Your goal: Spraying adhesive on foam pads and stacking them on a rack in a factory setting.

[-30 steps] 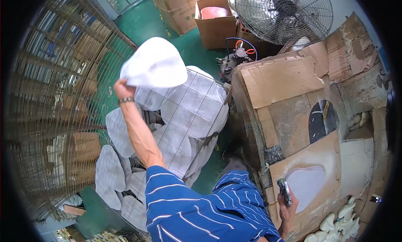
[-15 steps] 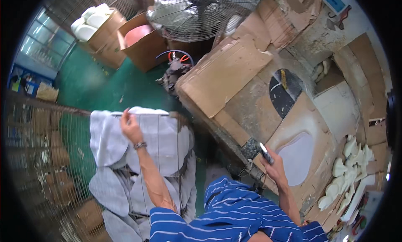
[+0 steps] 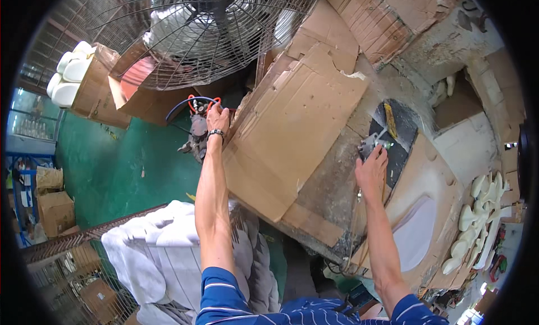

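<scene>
Trouble, if any came, seemed likeliest at the left hand (image 3: 217, 118), which reached far out over the green floor (image 3: 112, 173) to the small metal tool (image 3: 196, 138) with red and blue hoses (image 3: 193, 103) that sat beside the edge of the cardboard sheet (image 3: 297, 123). The arm was fully stretched and the big cage fan (image 3: 202, 33) stood just behind it, so a slip might have tugged a hose or brought the fingers near the wire guard; that is only a judgement. The left grip looked loosely curled at the cardboard's edge, touching it or the hoses; which one could not be told. The right hand (image 3: 371, 170) was closed around a small metal hand tool (image 3: 373, 142), held over the dark patch (image 3: 393, 139) on the cardboard-covered desk (image 3: 331, 184). A loose hold there might have let the tool skid across the rough surface. White moulded pieces (image 3: 483, 212) lay well apart to the right, and white padded stacks (image 3: 163, 252) stood below the left arm.
</scene>
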The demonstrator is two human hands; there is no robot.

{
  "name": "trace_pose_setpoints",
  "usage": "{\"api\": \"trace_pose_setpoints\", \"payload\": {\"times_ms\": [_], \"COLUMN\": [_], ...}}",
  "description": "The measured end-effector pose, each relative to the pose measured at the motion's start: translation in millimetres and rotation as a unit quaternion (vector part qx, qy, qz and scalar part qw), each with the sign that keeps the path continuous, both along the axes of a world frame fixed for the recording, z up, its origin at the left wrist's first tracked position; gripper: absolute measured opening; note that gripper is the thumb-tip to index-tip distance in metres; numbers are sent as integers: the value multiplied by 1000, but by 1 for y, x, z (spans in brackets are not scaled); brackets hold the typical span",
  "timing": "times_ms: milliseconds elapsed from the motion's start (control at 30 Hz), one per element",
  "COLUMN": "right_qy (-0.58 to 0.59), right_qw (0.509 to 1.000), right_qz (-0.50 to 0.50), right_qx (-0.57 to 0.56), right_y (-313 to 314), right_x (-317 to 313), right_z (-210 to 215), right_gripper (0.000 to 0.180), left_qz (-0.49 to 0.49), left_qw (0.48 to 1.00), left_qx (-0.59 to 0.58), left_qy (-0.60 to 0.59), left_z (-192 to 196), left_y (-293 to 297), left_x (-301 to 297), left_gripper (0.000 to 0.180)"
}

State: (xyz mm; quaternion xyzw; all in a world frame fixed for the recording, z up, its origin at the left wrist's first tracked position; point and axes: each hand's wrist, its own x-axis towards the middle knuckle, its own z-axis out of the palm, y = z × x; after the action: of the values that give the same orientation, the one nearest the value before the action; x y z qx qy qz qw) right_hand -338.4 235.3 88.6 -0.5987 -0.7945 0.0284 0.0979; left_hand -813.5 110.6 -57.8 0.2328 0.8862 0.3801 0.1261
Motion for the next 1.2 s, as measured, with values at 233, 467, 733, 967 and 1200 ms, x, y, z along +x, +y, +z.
{"api": "trace_pose_setpoints", "payload": {"times_ms": [233, 467, 733, 967, 1200], "right_qy": [100, 62, 33, 16, 16], "right_qw": [957, 963, 968, 969, 964], "right_qz": [271, 261, 247, 247, 261], "right_qx": [38, 12, -15, -24, -41], "right_y": [25, 37, 38, 36, 37], "right_x": [-84, -79, -74, -69, -68], "right_z": [-43, -68, -76, -80, -80], "right_gripper": [68, 66, 66, 68, 71], "left_qz": [-16, 9, 6, 120, 143], "left_qw": [998, 975, 921, 962, 966], "left_qx": [55, 178, 181, 131, 114], "left_qy": [20, 131, 344, 205, 182], "left_z": [-60, -109, -160, -159, -153], "left_y": [72, 169, 254, 279, 271], "left_x": [-65, -138, -227, -223, -195], "left_gripper": [60, 61, 58, 60, 63]}}
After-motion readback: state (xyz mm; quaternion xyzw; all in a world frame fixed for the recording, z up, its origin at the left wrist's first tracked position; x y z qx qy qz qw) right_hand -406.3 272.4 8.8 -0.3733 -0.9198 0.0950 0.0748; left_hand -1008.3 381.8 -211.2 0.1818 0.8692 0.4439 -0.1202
